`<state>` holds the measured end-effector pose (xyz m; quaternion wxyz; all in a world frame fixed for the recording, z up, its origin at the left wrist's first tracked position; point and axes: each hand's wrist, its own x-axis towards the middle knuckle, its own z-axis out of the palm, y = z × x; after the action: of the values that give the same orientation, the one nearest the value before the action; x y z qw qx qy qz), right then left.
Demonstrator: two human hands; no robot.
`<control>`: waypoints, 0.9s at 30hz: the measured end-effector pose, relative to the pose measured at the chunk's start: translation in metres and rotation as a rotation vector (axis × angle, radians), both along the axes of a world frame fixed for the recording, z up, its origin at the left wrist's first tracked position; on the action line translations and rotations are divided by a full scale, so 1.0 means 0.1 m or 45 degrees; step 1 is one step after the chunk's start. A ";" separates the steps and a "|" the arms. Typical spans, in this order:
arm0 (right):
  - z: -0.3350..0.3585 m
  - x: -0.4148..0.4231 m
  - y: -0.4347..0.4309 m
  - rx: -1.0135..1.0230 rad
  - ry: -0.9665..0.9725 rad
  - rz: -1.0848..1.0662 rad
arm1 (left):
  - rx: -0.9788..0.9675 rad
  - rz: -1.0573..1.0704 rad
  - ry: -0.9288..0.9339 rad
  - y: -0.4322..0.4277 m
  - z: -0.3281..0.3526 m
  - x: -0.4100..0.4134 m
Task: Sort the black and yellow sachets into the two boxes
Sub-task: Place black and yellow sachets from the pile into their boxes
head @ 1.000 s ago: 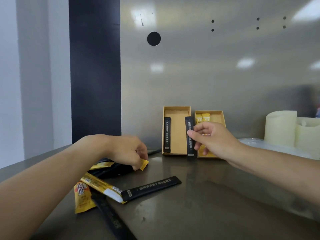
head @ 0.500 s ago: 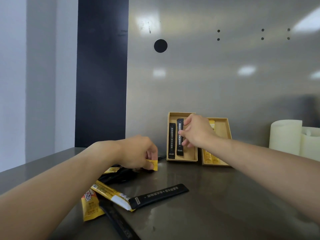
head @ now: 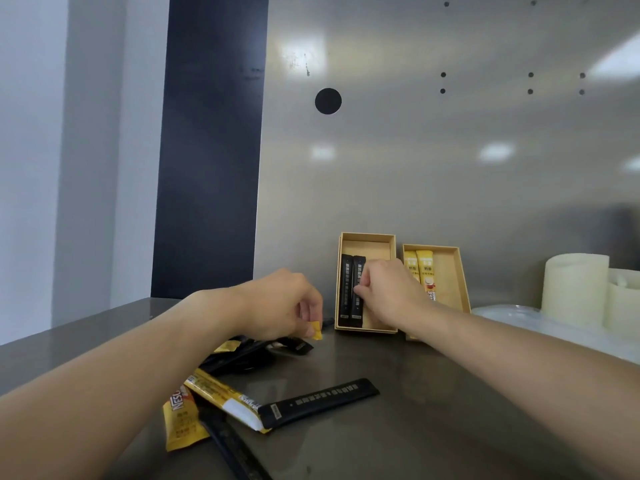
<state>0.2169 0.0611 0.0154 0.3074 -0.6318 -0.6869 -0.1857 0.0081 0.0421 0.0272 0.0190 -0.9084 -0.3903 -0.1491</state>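
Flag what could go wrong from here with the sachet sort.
1. Right hand pinches the right black sachet in the left box; pulling away could drag it askew.
2. Left hand pinches a yellow sachet just above the black pile; lifting may snag one.
3. The right forearm blocks the path to the right box.

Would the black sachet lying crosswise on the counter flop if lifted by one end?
Probably sags a little: the black sachet is long, thin and flat. Likely light, being slim. It may slide easily on the glossy counter.
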 end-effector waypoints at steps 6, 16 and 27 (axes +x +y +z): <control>0.06 0.12 -0.35 0.056 -0.001 0.113 | -0.013 0.006 -0.011 0.01 0.00 0.00; -0.31 0.16 -1.15 -0.549 -0.031 0.914 | -0.033 0.015 0.027 -0.03 -0.03 0.01; -0.22 0.36 -1.06 -0.504 0.520 0.945 | -0.149 -0.108 -0.275 -0.19 0.01 0.17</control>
<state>0.2530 -0.0450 -0.0067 0.3554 -0.4136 -0.8142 0.1995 0.0256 0.0229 0.0281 -0.0825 -0.9023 -0.3592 -0.2238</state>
